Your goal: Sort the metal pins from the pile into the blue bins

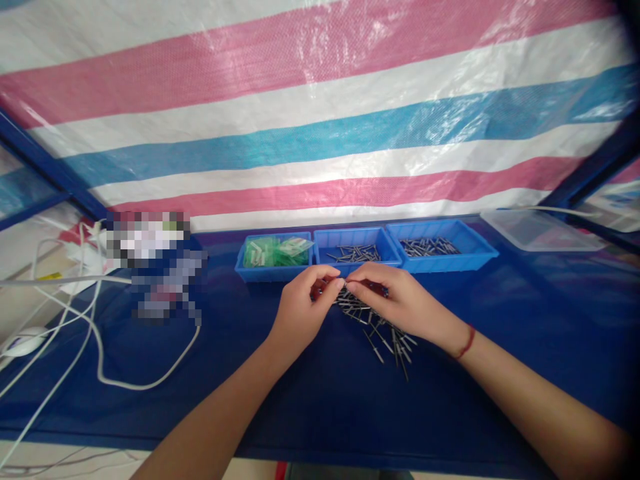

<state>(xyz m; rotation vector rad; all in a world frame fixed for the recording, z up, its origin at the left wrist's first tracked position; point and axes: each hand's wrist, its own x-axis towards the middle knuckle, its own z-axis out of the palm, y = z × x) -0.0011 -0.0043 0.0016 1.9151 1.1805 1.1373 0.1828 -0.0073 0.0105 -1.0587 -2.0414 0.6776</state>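
left hand (303,303): curled, thumb and forefinger tips together, apparently pinching a small metal piece (345,283); exact kind hidden
right hand (400,297): likewise curled, seemingly pinching the same piece, fingertips close against the left's
loose rivets (396,340): piled on the worktop (285,413), below the right hand, the nearer one, spilling towards the front edge
rivet axes: mixed; the frontmost slant between back edge and front edge
blue trays (350,238): three abreast, near the back edge

Slim, silvery, rivet-like metal pins (396,339) lie crisscrossed on the blue bench (290,413) in a loose, partly hidden heap.
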